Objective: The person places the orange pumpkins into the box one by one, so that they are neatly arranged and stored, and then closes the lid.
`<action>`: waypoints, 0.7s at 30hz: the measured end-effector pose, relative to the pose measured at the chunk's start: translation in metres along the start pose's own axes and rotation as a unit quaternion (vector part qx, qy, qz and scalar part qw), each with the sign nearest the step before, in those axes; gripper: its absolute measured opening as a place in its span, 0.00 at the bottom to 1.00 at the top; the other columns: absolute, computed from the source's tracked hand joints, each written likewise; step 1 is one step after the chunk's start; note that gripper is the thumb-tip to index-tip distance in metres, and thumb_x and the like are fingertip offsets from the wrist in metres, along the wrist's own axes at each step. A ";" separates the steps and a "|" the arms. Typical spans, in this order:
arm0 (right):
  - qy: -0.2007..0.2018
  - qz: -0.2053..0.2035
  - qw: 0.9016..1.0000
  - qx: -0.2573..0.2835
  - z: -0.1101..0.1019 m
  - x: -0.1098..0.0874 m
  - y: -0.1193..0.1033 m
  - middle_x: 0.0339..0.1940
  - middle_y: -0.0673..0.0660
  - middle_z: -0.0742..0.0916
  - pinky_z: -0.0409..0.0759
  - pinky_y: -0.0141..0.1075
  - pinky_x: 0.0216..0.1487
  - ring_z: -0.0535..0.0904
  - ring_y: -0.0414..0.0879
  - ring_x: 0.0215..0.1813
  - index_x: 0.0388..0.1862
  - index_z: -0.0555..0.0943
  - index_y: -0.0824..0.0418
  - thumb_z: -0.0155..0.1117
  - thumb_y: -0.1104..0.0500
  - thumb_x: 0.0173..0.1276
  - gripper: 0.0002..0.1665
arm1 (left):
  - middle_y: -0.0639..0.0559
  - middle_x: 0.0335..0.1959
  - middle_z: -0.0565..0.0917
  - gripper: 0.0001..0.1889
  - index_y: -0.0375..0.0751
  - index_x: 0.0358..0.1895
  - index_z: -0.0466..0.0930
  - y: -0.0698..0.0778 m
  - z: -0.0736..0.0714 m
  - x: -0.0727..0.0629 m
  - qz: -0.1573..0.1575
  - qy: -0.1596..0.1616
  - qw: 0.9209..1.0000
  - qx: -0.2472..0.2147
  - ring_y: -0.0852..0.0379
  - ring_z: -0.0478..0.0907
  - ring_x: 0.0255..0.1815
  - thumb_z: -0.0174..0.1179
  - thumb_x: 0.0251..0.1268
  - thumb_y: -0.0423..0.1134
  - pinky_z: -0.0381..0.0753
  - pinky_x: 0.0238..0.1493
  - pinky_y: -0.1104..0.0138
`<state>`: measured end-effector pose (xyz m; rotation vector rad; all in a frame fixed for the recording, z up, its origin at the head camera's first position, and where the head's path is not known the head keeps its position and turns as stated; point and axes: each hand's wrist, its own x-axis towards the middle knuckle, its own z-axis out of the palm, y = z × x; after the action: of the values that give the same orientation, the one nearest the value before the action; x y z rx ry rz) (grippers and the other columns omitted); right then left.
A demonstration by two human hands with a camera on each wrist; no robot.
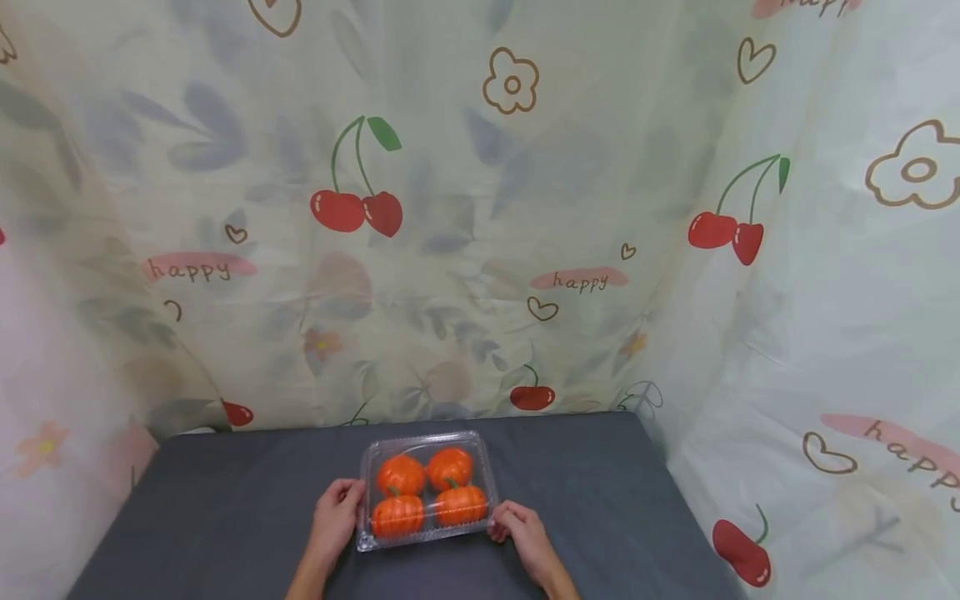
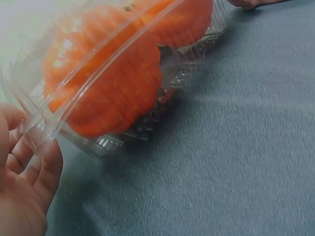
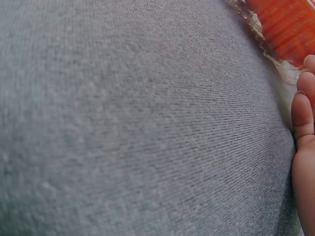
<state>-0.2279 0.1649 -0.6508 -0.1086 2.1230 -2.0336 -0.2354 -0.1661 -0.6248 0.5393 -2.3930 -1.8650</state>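
A clear plastic clamshell box lies on the dark cloth, with several small orange pumpkins showing through its lid. My left hand pinches the box's left edge; in the left wrist view the thumb and fingers of that hand close round the transparent rim at a corner. At the front right corner, my right hand holds the box's edge with curled fingers. The right wrist view catches only part of this hand beside the box's ridged edge, with its grip mostly out of frame.
A dark grey cloth covers the table under the box. Behind and at both sides hangs a pale curtain printed with cherries, hearts and flowers; it meets the table's back edge a little beyond the box.
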 end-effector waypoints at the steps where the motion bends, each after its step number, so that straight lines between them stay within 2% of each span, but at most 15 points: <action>1: 0.003 0.000 1.000 0.004 0.001 0.000 0.000 0.29 0.60 0.87 0.82 0.32 0.37 0.81 0.40 0.29 0.39 0.77 0.82 0.58 0.63 0.72 0.17 | 0.51 0.32 0.81 0.17 0.32 0.50 0.80 0.001 0.001 0.000 0.001 0.003 1.000 0.004 0.60 0.74 0.29 0.55 0.78 0.45 0.75 0.30 0.70; 5: 0.018 0.004 1.000 0.014 0.002 0.000 0.000 0.25 0.52 0.85 0.81 0.31 0.36 0.80 0.40 0.28 0.39 0.76 0.83 0.59 0.64 0.69 0.17 | 0.48 0.36 0.82 0.18 0.33 0.52 0.80 0.006 0.003 0.003 -0.001 0.005 1.000 0.012 0.58 0.75 0.30 0.55 0.78 0.47 0.76 0.30 0.68; 9: 0.027 0.003 0.999 0.017 0.002 -0.001 0.001 0.24 0.49 0.84 0.81 0.30 0.35 0.80 0.39 0.27 0.39 0.75 0.84 0.59 0.64 0.69 0.18 | 0.42 0.43 0.83 0.22 0.32 0.56 0.80 0.010 0.005 0.004 -0.006 -0.001 1.000 0.018 0.57 0.76 0.34 0.53 0.79 0.50 0.76 0.33 0.67; 13: 0.029 0.011 0.999 0.027 0.002 -0.001 0.001 0.24 0.49 0.84 0.81 0.30 0.35 0.79 0.39 0.27 0.39 0.75 0.83 0.59 0.64 0.68 0.17 | 0.39 0.50 0.84 0.24 0.33 0.61 0.79 0.013 0.005 0.001 -0.031 -0.018 0.999 0.008 0.58 0.79 0.36 0.53 0.79 0.51 0.78 0.35 0.67; 17: 0.034 0.027 0.998 0.042 0.002 0.000 0.001 0.23 0.48 0.83 0.81 0.31 0.34 0.79 0.39 0.27 0.33 0.79 0.73 0.59 0.64 0.68 0.10 | 0.36 0.52 0.85 0.25 0.32 0.66 0.75 0.017 0.004 -0.002 -0.048 -0.050 0.997 -0.026 0.59 0.83 0.33 0.54 0.78 0.47 0.83 0.33 0.66; 21: 0.038 0.036 0.998 0.048 0.000 0.001 0.000 0.23 0.47 0.83 0.81 0.31 0.34 0.79 0.39 0.28 0.31 0.80 0.63 0.59 0.63 0.69 0.07 | 0.31 0.57 0.82 0.24 0.30 0.69 0.71 0.021 0.001 -0.009 -0.037 -0.066 0.996 -0.036 0.59 0.83 0.36 0.51 0.74 0.37 0.84 0.34 0.65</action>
<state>-0.2285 0.1644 -0.6506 0.0592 2.0372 -2.1243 -0.2327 -0.1580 -0.6035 0.5220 -2.4048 -2.0719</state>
